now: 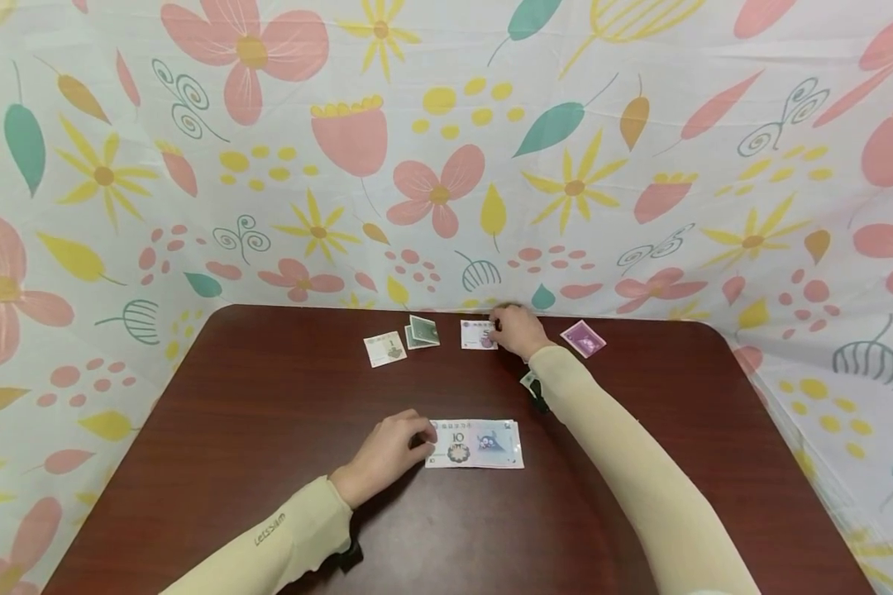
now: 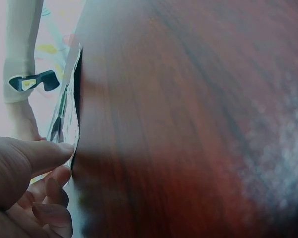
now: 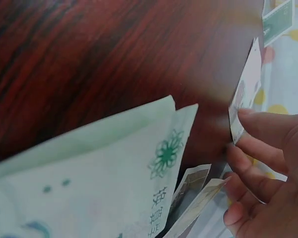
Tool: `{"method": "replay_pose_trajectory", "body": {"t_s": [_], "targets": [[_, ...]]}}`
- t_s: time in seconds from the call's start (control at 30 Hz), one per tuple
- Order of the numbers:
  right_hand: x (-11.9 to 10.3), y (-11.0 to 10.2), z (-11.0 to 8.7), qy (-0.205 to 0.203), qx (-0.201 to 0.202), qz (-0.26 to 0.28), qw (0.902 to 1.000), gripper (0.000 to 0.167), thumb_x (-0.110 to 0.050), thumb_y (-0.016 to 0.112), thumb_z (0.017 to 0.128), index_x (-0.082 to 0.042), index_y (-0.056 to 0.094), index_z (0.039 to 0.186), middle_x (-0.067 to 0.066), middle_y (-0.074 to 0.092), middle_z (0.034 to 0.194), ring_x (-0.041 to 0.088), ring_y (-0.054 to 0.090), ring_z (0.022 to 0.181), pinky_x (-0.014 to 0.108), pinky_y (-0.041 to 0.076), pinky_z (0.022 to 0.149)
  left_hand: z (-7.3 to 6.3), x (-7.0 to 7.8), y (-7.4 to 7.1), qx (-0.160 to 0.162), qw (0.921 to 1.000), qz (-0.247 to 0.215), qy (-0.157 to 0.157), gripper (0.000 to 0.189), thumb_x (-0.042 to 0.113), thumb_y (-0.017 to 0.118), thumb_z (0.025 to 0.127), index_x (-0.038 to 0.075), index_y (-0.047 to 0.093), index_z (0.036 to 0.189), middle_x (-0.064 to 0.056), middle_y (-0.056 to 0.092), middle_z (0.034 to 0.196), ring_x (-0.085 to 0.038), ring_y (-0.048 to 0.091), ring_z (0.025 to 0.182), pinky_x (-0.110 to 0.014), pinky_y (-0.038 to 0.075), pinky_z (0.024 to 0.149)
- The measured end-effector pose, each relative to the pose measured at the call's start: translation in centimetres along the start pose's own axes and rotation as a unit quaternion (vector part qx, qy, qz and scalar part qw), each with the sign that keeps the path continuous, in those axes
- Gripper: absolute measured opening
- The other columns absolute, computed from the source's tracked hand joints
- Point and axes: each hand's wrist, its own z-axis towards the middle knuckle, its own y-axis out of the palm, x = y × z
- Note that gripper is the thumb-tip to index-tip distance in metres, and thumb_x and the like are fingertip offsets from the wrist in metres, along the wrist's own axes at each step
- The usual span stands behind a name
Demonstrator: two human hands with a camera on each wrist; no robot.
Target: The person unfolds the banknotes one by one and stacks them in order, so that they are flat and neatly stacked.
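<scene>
A small stack of play banknotes marked 10 lies in the middle of the table. My left hand pinches its left edge between thumb and fingers. Farther back, my right hand pinches the right end of a play banknote marked 5. In the right wrist view, the thumb lies on that white banknote. A folded greenish banknote fills the lower left of that view, close to the camera. Part of a note shows beside the right sleeve, the rest hidden.
Along the back of the dark wooden table lie a banknote marked 1, a folded green banknote and a purple banknote. A flower-patterned cloth hangs behind the table and along both sides.
</scene>
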Motion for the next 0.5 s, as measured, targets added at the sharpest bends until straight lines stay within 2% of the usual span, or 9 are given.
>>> {"method": "replay_pose_trajectory", "body": {"t_s": [0.13, 0.2, 0.5], "targets": [[0.03, -0.38, -0.25, 0.017, -0.003, 0.019, 0.9997, 0.038, -0.024, 0.078, 0.095, 0.000, 0.065, 0.122, 0.022, 0.063, 0.127, 0.038, 0.060, 0.110, 0.051, 0.050, 0.096, 0.16, 0.10, 0.07, -0.001, 1.0000, -0.003, 0.001, 0.006, 0.011, 0.078, 0.093, 0.014, 0.076, 0.098, 0.004, 0.066, 0.094, -0.014, 0.068, 0.086, -0.033, 0.056, 0.078], [-0.06, -0.46, -0.35, 0.020, 0.003, 0.024, 0.9995, 0.037, -0.023, 0.079, 0.094, -0.001, 0.063, 0.119, 0.021, 0.062, 0.125, 0.037, 0.059, 0.107, 0.051, 0.050, 0.094, 0.18, 0.13, 0.07, 0.000, 1.0000, -0.004, 0.001, 0.006, 0.010, 0.078, 0.093, 0.014, 0.076, 0.098, 0.004, 0.066, 0.094, -0.014, 0.068, 0.086, -0.033, 0.056, 0.078], [-0.37, 0.24, -0.74, -0.016, 0.061, 0.019, 0.9978, 0.018, -0.009, 0.076, 0.093, -0.003, 0.060, 0.100, 0.013, 0.065, 0.093, 0.032, 0.059, 0.080, 0.047, 0.051, 0.075, -0.16, 0.04, -0.10, 0.001, 0.9999, 0.009, 0.004, 0.007, 0.009, 0.079, 0.092, 0.013, 0.076, 0.097, 0.003, 0.066, 0.092, -0.015, 0.067, 0.084, -0.034, 0.056, 0.076]]}}
